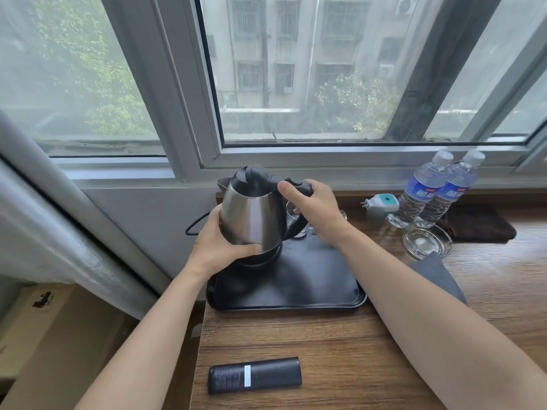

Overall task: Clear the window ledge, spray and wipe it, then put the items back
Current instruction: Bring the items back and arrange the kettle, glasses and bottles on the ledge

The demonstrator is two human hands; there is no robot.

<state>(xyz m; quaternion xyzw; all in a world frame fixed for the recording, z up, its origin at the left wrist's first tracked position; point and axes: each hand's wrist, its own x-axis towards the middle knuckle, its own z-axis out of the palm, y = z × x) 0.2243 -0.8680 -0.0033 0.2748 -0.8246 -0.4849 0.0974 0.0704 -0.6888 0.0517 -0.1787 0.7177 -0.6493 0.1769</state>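
Steel kettle, black lid and handle, tilted, spout pointing left. Your right hand grips the handle, left hand cups its base over the tray.

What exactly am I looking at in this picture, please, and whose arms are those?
There is no machine here. A person wears a camera on their head, looking forward and down, so the two arms are their own.

The right hand grips the handle of a steel kettle; the left hand holds its lower body and base. The kettle is tilted over a black tray on a wooden ledge under the window.

Also on the ledge: a black remote in front, two water bottles, a glass ashtray, a small plug-in device, a dark cloth and a grey cloth. Drinking glasses stand behind the kettle.
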